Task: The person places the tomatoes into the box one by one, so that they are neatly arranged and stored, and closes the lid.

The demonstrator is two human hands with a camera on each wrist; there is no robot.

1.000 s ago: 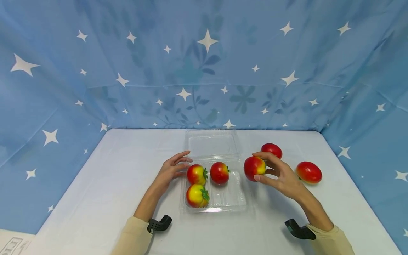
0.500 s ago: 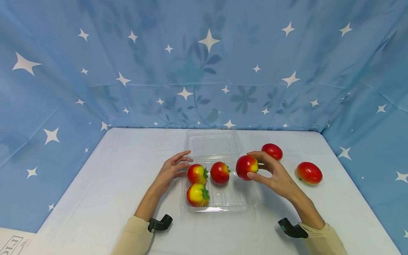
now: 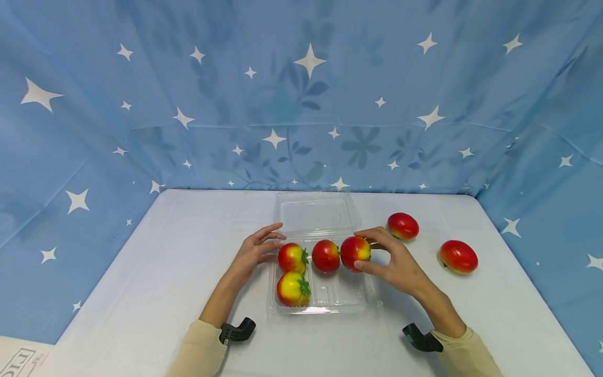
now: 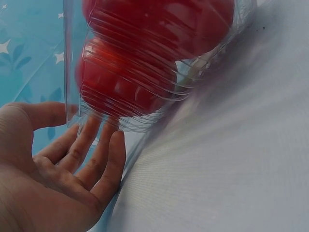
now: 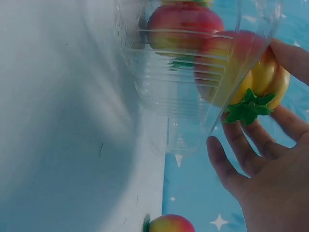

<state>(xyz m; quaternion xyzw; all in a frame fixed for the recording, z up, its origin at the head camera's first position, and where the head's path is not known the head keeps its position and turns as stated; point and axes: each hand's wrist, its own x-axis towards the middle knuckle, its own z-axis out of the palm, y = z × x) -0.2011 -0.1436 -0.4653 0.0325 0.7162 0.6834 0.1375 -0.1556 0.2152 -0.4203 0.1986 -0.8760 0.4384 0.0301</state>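
In the head view, my right hand (image 3: 398, 264) holds a red-and-yellow toy fruit (image 3: 353, 254) between thumb and fingers, low in the right back part of a clear plastic box (image 3: 341, 296). The right wrist view shows its green leafy top (image 5: 248, 108) facing the palm, with the box wall partly in front. Inside the box sit three similar toy fruits: one red (image 3: 325, 256) beside the held one, and two at the left, back (image 3: 291, 257) and front (image 3: 293, 289). My left hand (image 3: 252, 254) rests at the box's left side, fingers fairly straight, fingertips right at the rim.
The box's clear lid (image 3: 314, 212) lies folded back behind it. Right of the box, two more red toy fruits, a back one (image 3: 403, 226) and a front one (image 3: 458, 256), lie on the white table (image 3: 188, 235). A blue starry curtain (image 3: 226, 104) surrounds the table.
My right hand has carried its toy fruit leftward from beside the box to over its right part, then lowered it next to the red one. The left hand stays in place.
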